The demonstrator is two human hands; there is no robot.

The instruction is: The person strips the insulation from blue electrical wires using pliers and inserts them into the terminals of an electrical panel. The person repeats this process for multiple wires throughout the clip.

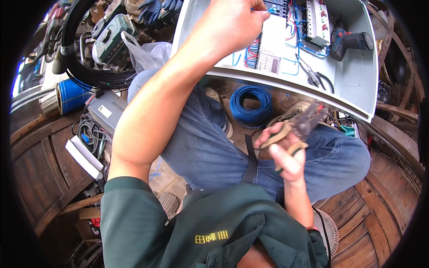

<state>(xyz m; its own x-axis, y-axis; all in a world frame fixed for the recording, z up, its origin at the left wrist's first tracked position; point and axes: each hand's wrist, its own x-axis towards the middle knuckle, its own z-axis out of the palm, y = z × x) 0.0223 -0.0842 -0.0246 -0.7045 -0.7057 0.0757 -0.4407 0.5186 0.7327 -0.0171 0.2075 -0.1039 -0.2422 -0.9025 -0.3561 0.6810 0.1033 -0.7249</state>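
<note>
My left hand [239, 22] reaches across into a light grey electrical box [223, 72] at the top. Its thumb and fingers pinch a blue wire [271, 10] beside the dark circuit breakers [278, 8]; the fingertips are partly cut off by the picture's edge. Over my lap, my right hand [290, 165] grips wire strippers [308, 121] with tan and dark green handles. The handles are spread, and the dark head, blurred by motion, points up and right toward the box's near edge. White components [269, 53] and red and blue wiring lie inside the box.
Inside the box rest a cordless drill [343, 43] and black-handled pliers [313, 76]. A blue wire coil [251, 106] sits on the floor between my legs. At left are a black cable coil [73, 67], a green case [111, 39] and a grey metal unit [107, 111].
</note>
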